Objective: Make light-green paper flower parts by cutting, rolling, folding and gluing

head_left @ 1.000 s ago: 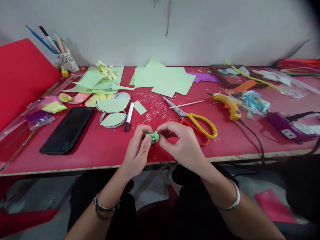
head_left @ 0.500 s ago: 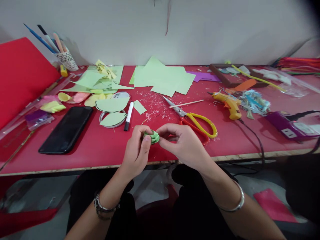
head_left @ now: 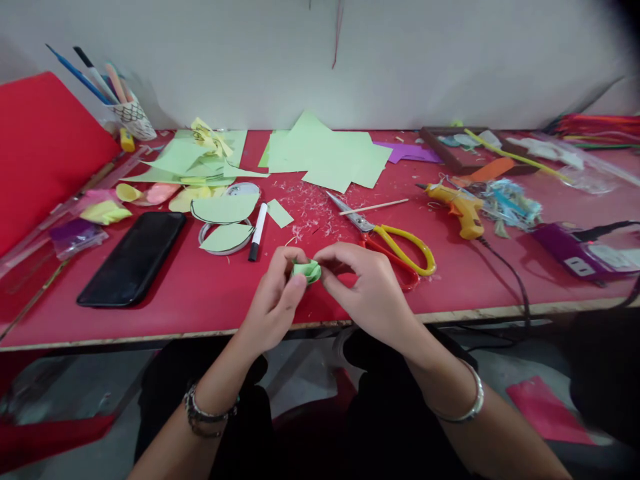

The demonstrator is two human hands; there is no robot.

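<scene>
Between my two hands is a small piece of folded or rolled green paper (head_left: 307, 271), held over the front part of the red table. My left hand (head_left: 275, 300) pinches its left side between thumb and fingers. At its right edge, the thumb and fingertips of my right hand (head_left: 367, 290) are closed on the paper. Scissors (head_left: 395, 248) with one yellow and one red handle lie just beyond my right hand, a thin stick (head_left: 374, 207) across their blades. A white marker (head_left: 258, 232) rests beyond my left hand, beside green leaf-shaped cutouts (head_left: 226, 237).
A black phone (head_left: 133, 260) lies at the left. Green paper sheets (head_left: 327, 153) are at the back. To the right are a yellow glue gun (head_left: 463, 210) with its cord and a purple power strip (head_left: 583, 253). A pen cup (head_left: 133, 119) stands back left.
The green paper has turned slightly and shifted a little to the right, showing more of its folds. Both hands have moved slightly with it.
</scene>
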